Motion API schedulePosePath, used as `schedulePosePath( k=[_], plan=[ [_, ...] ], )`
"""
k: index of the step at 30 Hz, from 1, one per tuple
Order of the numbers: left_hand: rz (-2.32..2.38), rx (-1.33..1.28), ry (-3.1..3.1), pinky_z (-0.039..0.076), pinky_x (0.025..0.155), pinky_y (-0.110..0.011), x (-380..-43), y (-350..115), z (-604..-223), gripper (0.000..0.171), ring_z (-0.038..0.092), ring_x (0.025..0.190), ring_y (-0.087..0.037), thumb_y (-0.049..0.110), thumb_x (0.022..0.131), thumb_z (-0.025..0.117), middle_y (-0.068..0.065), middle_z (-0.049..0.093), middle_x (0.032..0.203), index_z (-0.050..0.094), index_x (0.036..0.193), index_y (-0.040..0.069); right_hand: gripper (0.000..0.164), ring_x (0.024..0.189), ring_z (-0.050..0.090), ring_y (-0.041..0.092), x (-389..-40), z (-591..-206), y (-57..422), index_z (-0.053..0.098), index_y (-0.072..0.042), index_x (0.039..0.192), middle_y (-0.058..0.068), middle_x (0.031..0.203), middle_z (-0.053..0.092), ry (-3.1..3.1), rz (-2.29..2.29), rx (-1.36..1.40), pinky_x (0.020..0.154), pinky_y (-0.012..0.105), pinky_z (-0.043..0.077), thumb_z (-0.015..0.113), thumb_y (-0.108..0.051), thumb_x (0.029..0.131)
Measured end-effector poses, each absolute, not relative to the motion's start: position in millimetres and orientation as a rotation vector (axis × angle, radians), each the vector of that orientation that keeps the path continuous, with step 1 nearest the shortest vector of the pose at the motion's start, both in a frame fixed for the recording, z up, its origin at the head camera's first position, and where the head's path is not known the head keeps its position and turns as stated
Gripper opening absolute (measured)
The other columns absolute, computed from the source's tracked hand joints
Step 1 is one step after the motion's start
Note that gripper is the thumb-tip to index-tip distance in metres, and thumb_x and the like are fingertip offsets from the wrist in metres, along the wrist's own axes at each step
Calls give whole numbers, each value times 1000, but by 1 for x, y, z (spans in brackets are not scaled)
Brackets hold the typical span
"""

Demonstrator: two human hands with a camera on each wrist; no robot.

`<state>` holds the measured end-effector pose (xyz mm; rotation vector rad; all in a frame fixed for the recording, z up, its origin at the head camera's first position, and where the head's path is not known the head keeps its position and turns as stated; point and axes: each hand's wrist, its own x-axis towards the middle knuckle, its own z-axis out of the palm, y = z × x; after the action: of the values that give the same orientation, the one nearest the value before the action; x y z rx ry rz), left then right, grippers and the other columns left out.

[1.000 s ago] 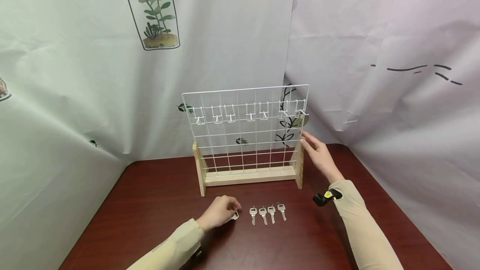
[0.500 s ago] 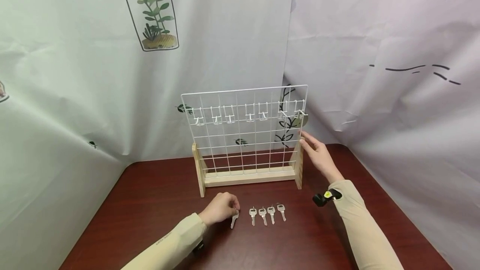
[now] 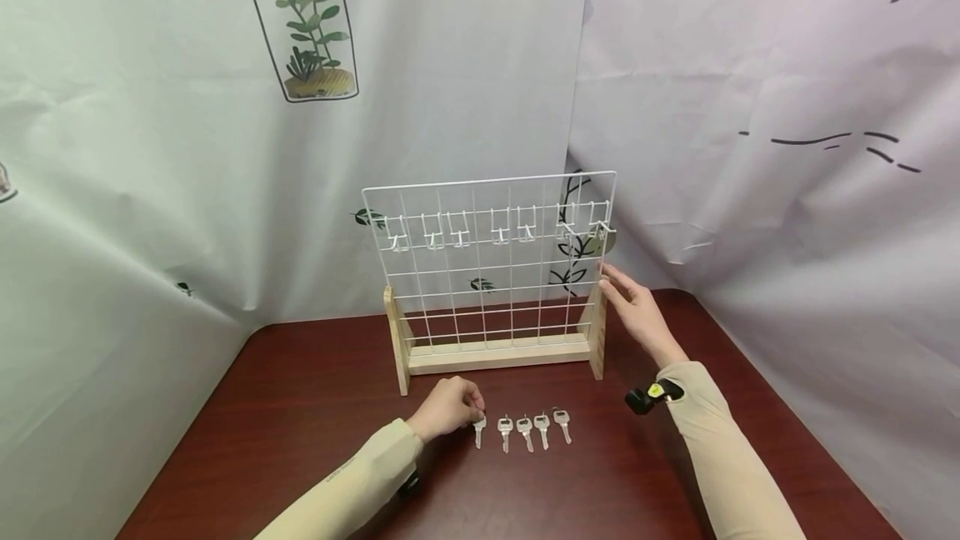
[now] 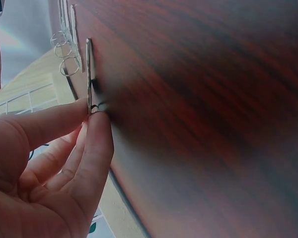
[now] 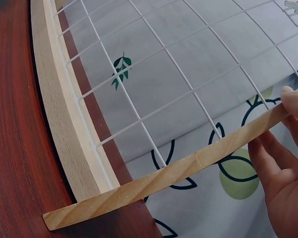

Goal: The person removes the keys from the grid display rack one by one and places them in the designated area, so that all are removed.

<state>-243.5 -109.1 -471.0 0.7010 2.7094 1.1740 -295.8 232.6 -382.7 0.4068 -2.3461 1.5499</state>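
My left hand (image 3: 447, 407) pinches a silver key (image 3: 479, 433) by its head between thumb and fingertip, at the left end of a row of loose keys (image 3: 524, 425). In the left wrist view this key (image 4: 89, 64) is seen edge-on, close to the tabletop; whether it touches the wood I cannot tell. A small ring shows by the fingertip. My right hand (image 3: 637, 315) holds the right wooden side (image 3: 597, 336) of a white wire grid rack (image 3: 512, 267). In the right wrist view the thumb rests on the wood's edge, with fingers behind it.
White hooks (image 3: 460, 238) hang in a row across the upper grid, with no keys on them. The rack stands on a dark red table (image 3: 315, 407), against a printed cloth backdrop (image 3: 465, 90). Small rings (image 4: 69, 66) sit on the other keys.
My left hand has slid slightly right and away from me. The key, first mostly hidden under the fingers, now points toward me beside the row. The right hand has stayed put.
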Motion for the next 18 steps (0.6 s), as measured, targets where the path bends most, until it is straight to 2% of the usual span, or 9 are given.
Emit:
schedulePosePath(
  k=[7, 13, 18],
  plan=[
    [1201, 705, 2673, 48, 45, -19, -245, -104, -473, 12, 53, 47, -5, -7, 78, 76, -1, 65, 61, 68, 74, 1, 47, 137, 44, 38, -295, -381, 232, 45, 1, 149, 22, 151, 45, -2350, 1523, 400, 113, 53, 35, 54, -16, 106],
    [1155, 736, 2690, 47, 44, -19, -245, -100, -473, 11, 52, 46, -4, -6, 78, 76, 3, 61, 60, 67, 77, 1, 47, 137, 44, 40, -296, -382, 232, 44, 3, 149, 24, 150, 44, -2351, 1538, 418, 113, 55, 34, 54, -14, 106],
    [1081, 788, 2741, 46, 46, -20, -245, -99, -471, 10, 51, 48, -2, -7, 77, 76, 5, 61, 61, 69, 79, 1, 47, 136, 46, 36, -297, -383, 232, 45, 1, 149, 21, 150, 47, -2346, 1561, 408, 113, 48, 37, 53, -15, 106]
  ],
)
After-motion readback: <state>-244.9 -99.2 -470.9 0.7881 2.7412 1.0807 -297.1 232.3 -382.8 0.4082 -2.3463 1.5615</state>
